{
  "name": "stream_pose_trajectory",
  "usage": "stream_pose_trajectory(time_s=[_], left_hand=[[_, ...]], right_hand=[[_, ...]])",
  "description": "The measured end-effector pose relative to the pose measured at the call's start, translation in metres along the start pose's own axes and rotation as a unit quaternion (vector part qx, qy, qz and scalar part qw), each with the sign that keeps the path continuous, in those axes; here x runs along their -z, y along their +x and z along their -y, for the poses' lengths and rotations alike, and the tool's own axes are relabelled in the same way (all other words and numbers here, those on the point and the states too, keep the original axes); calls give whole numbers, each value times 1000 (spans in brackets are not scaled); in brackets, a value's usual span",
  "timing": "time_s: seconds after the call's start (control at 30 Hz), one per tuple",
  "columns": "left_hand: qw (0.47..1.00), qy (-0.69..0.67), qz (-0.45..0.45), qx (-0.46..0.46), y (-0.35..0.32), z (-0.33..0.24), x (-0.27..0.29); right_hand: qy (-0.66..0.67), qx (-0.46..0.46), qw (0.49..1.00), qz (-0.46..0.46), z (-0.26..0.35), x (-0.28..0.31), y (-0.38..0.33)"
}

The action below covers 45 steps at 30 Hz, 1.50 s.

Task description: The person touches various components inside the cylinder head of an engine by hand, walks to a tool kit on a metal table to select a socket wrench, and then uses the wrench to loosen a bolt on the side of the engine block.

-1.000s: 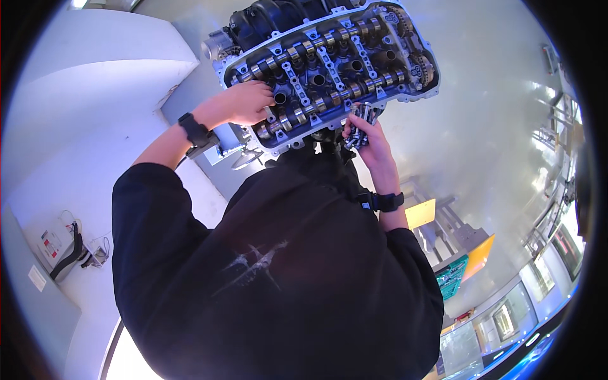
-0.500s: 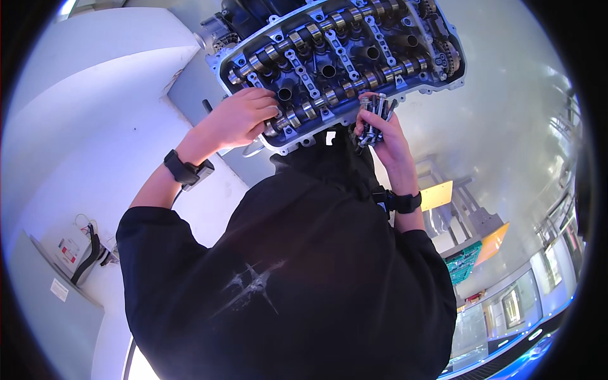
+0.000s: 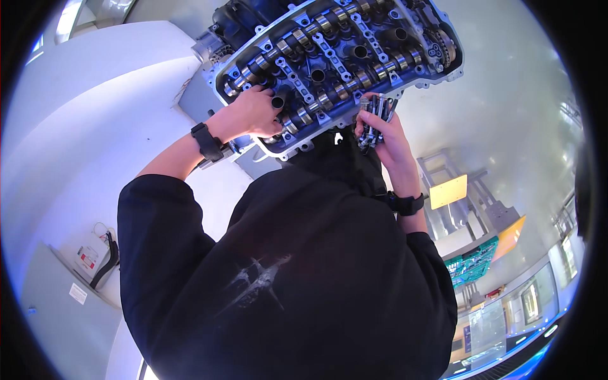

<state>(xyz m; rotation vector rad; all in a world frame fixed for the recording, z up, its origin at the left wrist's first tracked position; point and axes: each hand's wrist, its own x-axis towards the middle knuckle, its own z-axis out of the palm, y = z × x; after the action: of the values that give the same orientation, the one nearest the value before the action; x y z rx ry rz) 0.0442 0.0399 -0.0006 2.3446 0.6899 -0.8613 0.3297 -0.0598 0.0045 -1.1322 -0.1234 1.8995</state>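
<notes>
An engine cylinder head (image 3: 342,60) fills the upper middle of the frame, its camshafts and bearing caps exposed. The left hand (image 3: 253,114) rests on its lower left edge, fingers curled against the metal. The right hand (image 3: 383,130), below its lower rim, is clamped on a bundle of bolts (image 3: 375,117). A dark sweatshirt (image 3: 285,278) blocks the lower frame.

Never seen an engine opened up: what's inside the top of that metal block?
The cylinder head shows two camshafts with lobes, bearing caps and round plug wells. The left hand covers its near corner; the right hand holds bolts.
</notes>
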Motion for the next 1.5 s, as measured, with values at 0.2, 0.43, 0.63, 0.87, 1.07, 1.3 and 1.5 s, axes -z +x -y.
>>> stream_pose_trajectory(time_s=[0.2,0.43,0.63,0.87,1.07,1.3,1.5], left_hand=[[998,4,-62,5,2,-4,-12],[994,75,85,-1,10,20,-23],[966,167,-90,-176,3,13,-11],[993,-33,108,27,12,12,-38],[978,-119,34,168,8,-1,-18],[993,-15,115,28,8,2,-6],[997,64,42,16,-7,-10,-14]], right_hand=[[35,21,999,-5,-2,12,0],[24,47,998,17,11,-1,5],[67,40,997,6,9,4,8],[50,46,996,52,1,16,2],[64,51,995,51,0,14,2],[66,36,996,57,-13,12,1],[58,25,996,60,-13,14,0]])
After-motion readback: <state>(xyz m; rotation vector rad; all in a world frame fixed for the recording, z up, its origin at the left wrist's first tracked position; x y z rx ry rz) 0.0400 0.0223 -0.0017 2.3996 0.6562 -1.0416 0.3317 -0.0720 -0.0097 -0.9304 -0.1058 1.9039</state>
